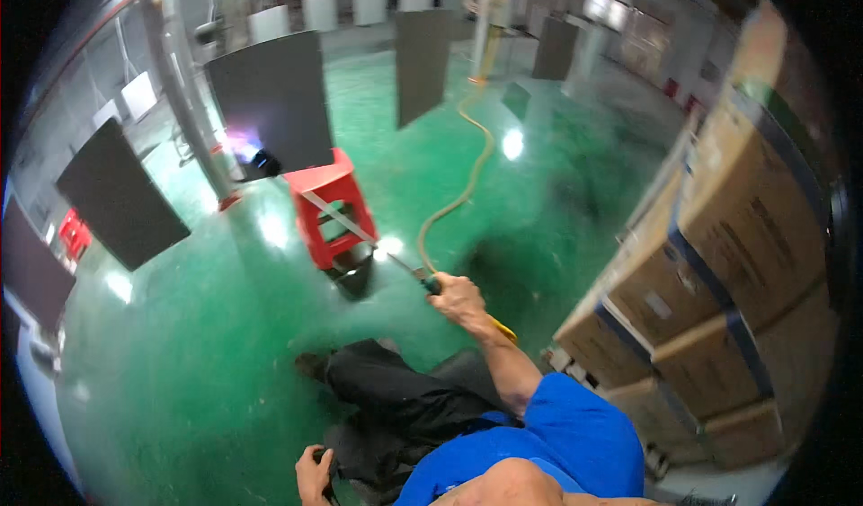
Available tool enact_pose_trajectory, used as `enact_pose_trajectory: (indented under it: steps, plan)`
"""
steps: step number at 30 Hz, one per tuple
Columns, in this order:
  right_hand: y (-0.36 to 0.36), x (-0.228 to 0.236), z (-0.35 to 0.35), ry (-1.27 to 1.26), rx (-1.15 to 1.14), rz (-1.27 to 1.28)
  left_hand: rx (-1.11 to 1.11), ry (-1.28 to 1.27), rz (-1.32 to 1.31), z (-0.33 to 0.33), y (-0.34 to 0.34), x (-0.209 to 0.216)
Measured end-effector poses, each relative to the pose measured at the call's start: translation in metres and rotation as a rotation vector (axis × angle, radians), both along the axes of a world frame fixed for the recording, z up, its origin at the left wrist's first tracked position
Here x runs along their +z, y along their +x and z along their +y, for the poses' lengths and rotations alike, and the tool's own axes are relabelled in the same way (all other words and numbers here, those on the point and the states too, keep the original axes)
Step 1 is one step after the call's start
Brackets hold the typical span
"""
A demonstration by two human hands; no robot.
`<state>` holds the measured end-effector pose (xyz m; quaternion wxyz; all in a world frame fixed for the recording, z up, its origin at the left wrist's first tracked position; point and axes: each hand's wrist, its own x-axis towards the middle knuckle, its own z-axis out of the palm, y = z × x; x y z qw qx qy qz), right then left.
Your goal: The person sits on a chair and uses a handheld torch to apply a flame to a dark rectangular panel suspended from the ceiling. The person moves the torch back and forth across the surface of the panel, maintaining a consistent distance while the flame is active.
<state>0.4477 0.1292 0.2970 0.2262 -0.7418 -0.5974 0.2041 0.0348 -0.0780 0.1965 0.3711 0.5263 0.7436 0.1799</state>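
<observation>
We see strapped brown cartons (746, 245) stacked at right, a red stool (75, 235) at left, and pale panels (369, 7) in a far row.

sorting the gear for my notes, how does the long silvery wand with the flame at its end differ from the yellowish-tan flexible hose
The long silvery wand runs straight; the yellowish-tan flexible hose winds in curves.
The wand slants out from the bare right hand, while the hose trails across the shiny green floor.
The wand has a purple-white flame at its far end; the hose shows none.
Both are long and slim.
</observation>
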Motion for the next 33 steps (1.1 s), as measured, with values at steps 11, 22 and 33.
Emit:
enact_pose_trajectory:
  steps: [11, 22, 33]
  plan:
    - [-0.008, -0.018, 0.004, 0.053, 0.114, 0.124, -0.252, -0.137, 0.189, 0.031, -0.042, -0.09]
    - [-0.007, -0.026, -0.009, 0.264, 0.074, 0.291, -0.148, -0.231, 0.117, 0.007, -0.042, -0.055]
    - [-0.048, -0.013, -0.008, 0.262, 0.064, 0.221, -0.011, -0.313, 0.139, -0.026, -0.018, -0.025]
